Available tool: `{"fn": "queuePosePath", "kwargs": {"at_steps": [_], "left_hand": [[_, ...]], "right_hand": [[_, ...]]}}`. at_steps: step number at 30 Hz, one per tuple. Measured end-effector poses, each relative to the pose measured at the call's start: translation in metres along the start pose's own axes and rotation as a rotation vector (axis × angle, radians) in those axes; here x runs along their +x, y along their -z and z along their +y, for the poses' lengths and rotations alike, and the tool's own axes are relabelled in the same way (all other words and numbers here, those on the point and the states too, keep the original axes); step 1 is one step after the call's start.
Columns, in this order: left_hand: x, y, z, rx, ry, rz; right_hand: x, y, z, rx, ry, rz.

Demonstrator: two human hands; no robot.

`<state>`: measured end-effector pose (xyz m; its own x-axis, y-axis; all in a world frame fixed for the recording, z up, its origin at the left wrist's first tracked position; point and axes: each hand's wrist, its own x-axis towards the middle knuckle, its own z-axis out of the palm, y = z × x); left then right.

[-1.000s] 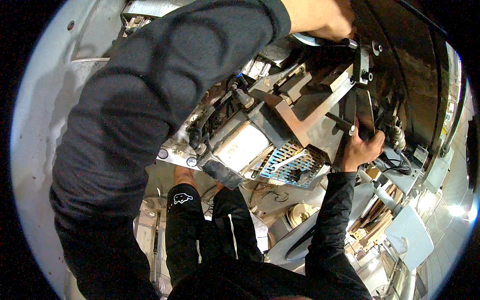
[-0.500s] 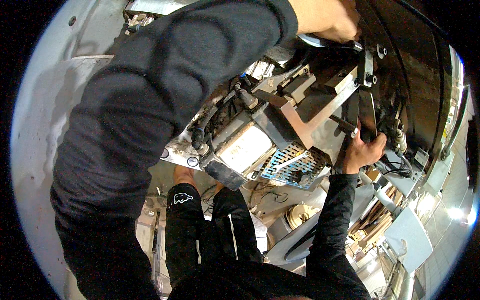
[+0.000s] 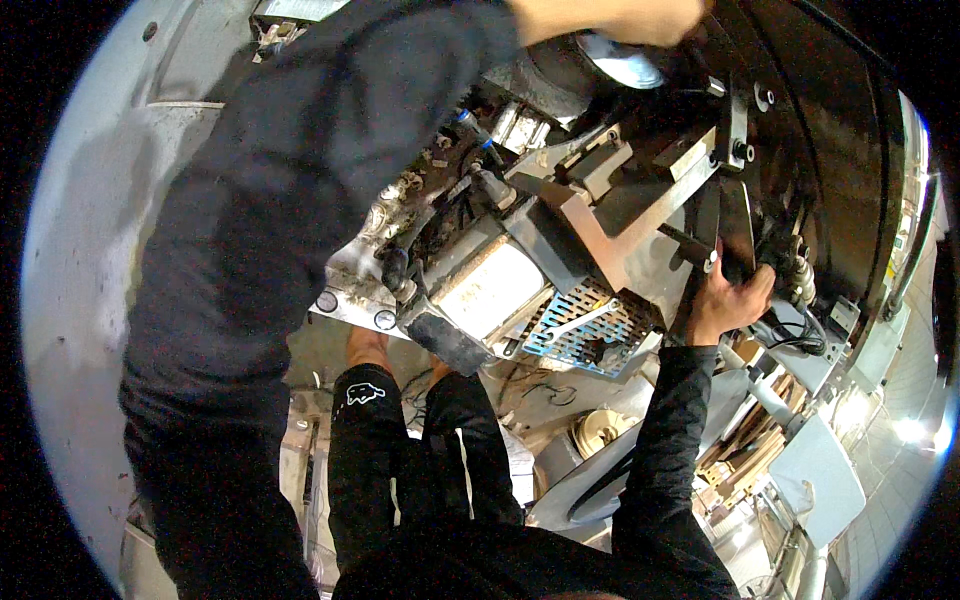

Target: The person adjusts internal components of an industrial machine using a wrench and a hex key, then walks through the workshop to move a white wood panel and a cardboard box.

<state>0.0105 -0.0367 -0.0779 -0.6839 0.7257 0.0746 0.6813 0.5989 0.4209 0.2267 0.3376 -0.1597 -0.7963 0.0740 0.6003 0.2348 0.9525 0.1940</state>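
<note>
My left hand (image 3: pixel 645 18) reaches across the top edge above a shiny, round metal part (image 3: pixel 628 64). Its fingers run into shadow, so their grip is hidden. Low on the right side of the machine, my right hand (image 3: pixel 728 302) is closed around the lower end of a flat, dark metal plate (image 3: pixel 736 215), thumb pointing up. A short round rod (image 3: pixel 690 246) ends beside that thumb. Above the plate stands an upright metal block (image 3: pixel 733 122) with bolt heads. A brown, angled metal bracket (image 3: pixel 625 245) lies left of my right hand.
An open-ended wrench (image 3: pixel 585 320) rests on a perforated blue-grey plate (image 3: pixel 610 350). Left of it is a machine block with a pale top (image 3: pixel 490 290). Hoses and cables (image 3: pixel 800 335) hang right of my right hand. A pale panel (image 3: pixel 815 485) stands lower right.
My left hand has moved up and away from the bolted block, uncovering more of the round metal part. The left sleeve has shifted left with it. My right hand stays in place.
</note>
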Motion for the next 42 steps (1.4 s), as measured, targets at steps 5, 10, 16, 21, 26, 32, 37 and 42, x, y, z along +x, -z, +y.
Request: {"fn": "queuePosePath", "kwargs": {"at_steps": [5, 10, 16, 21, 26, 32, 37, 42], "left_hand": [[-0.024, 0.0, 0.024, -0.016, 0.252, 0.349], [-0.022, -0.005, 0.061, -0.285, 0.537, 0.278], [-0.012, 0.005, 0.078, -0.668, 0.529, -0.007], [-0.015, 0.003, 0.07, -0.873, 0.393, -0.021], [-0.016, 0.007, 0.079, -0.747, 0.341, 0.096], [-0.013, -0.018, 0.069, -0.3, 0.182, 0.335], [-0.006, 0.004, 0.072, -0.514, 0.379, 0.028], [-0.001, 0.007, 0.07, -0.796, 0.422, -0.15]], "right_hand": [[-0.001, 0.002, 0.004, 0.021, -0.017, -0.007], [-0.003, -0.003, 0.015, -0.009, 0.008, -0.031], [0.001, 0.006, 0.011, 0.022, 0.012, -0.082], [0.0, 0.017, 0.005, 0.124, -0.026, -0.044], [0.032, 0.06, -0.031, 0.669, 0.027, 0.132], [0.163, 0.069, -0.123, 1.122, 0.164, -0.562], [0.189, 0.062, -0.128, 1.035, 0.244, -0.745], [0.193, 0.064, -0.132, 1.222, -0.151, -1.08]]}}
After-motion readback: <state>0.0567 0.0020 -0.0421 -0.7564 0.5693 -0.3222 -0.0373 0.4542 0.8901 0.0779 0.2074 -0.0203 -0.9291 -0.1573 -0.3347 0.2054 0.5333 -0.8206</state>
